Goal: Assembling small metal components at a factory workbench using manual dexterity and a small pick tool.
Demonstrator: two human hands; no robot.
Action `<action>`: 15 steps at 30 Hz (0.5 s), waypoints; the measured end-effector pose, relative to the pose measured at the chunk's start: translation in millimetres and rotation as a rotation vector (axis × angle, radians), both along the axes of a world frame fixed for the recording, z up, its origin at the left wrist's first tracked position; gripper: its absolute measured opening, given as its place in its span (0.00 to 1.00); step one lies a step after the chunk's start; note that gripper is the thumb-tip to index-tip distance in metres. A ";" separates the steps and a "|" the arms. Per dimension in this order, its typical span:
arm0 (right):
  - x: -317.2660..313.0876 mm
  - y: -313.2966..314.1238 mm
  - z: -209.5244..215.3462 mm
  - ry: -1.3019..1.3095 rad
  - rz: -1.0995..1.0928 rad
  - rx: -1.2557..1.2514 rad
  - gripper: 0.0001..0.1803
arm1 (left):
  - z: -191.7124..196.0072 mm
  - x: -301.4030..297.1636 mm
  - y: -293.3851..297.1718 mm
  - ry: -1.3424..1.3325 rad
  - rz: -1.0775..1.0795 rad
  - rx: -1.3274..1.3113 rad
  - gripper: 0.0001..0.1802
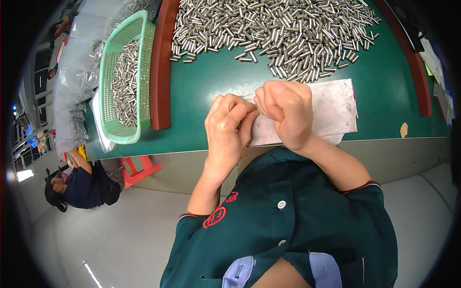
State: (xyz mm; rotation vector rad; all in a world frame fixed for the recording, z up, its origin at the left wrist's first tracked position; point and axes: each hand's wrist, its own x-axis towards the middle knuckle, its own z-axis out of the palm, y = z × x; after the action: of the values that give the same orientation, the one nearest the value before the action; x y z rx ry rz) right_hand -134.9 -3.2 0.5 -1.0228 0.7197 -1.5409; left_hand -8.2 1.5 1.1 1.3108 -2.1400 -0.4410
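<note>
My left hand (228, 126) and my right hand (286, 111) meet above a white, smudged sheet (331, 106) at the near edge of the green table. The left thumb and forefinger are pinched together at the right hand's curled fingers. A tiny bit of something shows between them, too small to name. My right hand is closed in a fist, and its fingers hide whatever may be inside. Beyond the hands lies a broad heap of small shiny metal pins (293, 36), a few of them loose at its near edge.
Left of a red-brown rail (161, 72), a green plastic basket (106, 86) holds more metal pins. Clear plastic bags (72, 96) of metal parts line the far left. Another rail (410, 62) bounds the right side. A person (81, 185) sits at lower left near a red stool (139, 170).
</note>
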 end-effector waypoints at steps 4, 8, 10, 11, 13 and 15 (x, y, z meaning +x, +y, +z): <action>-3.0 0.2 -1.9 -0.185 0.087 0.111 0.17 | 2.0 -1.0 2.5 -0.024 0.010 -0.042 0.06; -7.4 -2.0 -5.9 -0.396 0.100 0.166 0.19 | 0.9 8.9 -1.7 0.274 0.053 0.233 0.05; -7.8 -0.9 -5.6 -0.382 0.114 0.156 0.19 | 6.0 12.7 -1.6 0.766 0.143 0.643 0.03; -8.3 -1.7 -5.7 -0.391 0.120 0.169 0.19 | 7.8 15.7 -5.9 0.919 0.127 0.766 0.04; -8.4 -1.7 -3.6 -0.401 0.127 0.186 0.19 | 10.0 21.6 -12.9 1.139 0.091 0.938 0.07; -7.8 -1.7 -2.8 -0.417 0.132 0.178 0.19 | 8.8 24.6 -16.3 1.155 0.088 0.955 0.08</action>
State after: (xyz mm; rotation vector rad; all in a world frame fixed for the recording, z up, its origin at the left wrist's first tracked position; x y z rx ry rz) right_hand -142.7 -4.9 -2.3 -0.5777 0.4751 -1.4821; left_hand 16.3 -14.7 9.9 1.0784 -0.8547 -1.7875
